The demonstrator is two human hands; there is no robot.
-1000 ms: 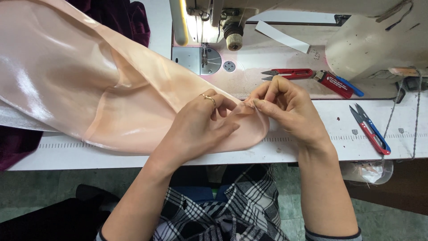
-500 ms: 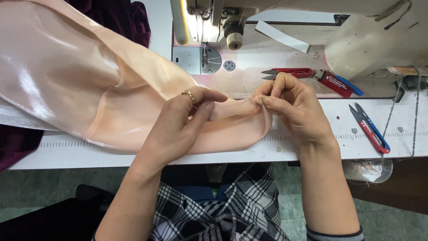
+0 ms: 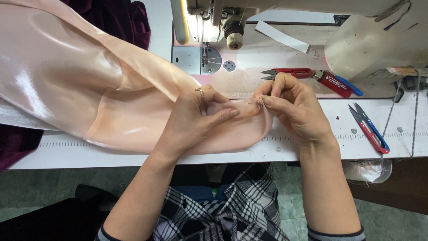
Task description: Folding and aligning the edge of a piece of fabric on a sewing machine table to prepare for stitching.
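Pinching the rounded end of a peach satin fabric piece (image 3: pixel 111 102), the right hand (image 3: pixel 296 111) closes thumb and forefinger on a tiny spot at its edge, just in front of the sewing machine (image 3: pixel 232 31). The left hand (image 3: pixel 196 118) lies on the cloth beside it, fingers (image 3: pixel 223 115) pressed together and flat, holding it down on the worktop (image 3: pixel 312 149). Glossy and thin, the satin looks light, limp and slippery; it likely handles best gripped at the hemmed edge. Red thread snips (image 3: pixel 369 127) lie right of the machine.
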